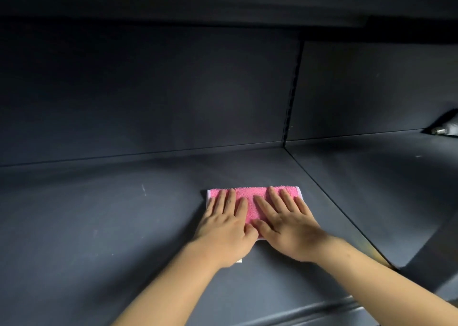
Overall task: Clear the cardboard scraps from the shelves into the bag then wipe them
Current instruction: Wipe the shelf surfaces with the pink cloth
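A folded pink cloth (251, 197) with a white edge lies flat on the dark grey shelf (99, 214). My left hand (226, 229) presses on its left half with fingers spread flat. My right hand (287, 226) lies flat on its right half, fingers also extended. The two thumbs touch at the cloth's near edge. A small pale scrap (239, 260) peeks out under my left wrist. No bag is in view.
A slotted upright (292, 90) divides the back panel. A neighbouring shelf (371, 182) continues to the right. A small light-coloured object (446, 128) sits at its far right back corner. The upper shelf (223, 1) hangs overhead.
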`<state>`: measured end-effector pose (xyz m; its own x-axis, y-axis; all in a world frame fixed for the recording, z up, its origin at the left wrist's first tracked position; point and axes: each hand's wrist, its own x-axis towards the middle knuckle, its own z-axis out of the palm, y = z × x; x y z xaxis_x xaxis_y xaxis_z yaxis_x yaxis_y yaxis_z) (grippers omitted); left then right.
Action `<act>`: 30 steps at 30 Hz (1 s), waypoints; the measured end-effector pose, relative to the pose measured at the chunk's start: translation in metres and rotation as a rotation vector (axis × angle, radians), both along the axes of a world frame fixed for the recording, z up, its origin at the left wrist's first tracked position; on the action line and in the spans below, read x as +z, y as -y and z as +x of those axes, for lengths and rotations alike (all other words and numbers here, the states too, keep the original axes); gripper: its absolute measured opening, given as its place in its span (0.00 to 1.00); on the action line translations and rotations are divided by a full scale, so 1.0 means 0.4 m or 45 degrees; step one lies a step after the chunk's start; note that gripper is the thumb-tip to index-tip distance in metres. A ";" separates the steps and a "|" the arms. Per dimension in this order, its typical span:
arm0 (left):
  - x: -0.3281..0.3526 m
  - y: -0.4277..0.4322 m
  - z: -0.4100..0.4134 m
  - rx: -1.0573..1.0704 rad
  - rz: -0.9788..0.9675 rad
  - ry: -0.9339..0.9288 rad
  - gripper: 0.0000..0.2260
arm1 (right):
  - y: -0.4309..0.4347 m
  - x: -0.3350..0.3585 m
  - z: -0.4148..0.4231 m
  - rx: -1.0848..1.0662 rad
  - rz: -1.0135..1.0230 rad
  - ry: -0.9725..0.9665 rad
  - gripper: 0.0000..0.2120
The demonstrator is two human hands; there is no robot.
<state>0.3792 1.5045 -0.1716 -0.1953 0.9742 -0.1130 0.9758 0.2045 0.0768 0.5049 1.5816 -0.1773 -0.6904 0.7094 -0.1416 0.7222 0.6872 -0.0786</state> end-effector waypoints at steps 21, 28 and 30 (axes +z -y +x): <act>0.002 -0.106 -0.113 0.164 0.000 0.030 0.26 | -0.135 0.008 -0.147 0.030 -0.042 -0.003 0.28; 0.000 -0.126 -0.137 0.184 0.009 0.044 0.26 | -0.161 0.002 -0.180 0.029 -0.014 -0.015 0.28; 0.000 -0.130 -0.145 0.188 0.010 0.054 0.26 | -0.164 0.003 -0.189 0.027 -0.013 -0.022 0.28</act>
<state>0.3210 1.5565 -0.1715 -0.3315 0.9362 -0.1168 0.9311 0.3446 0.1197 0.4294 1.6472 -0.1762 -0.7075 0.6933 -0.1369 0.7061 0.7012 -0.0983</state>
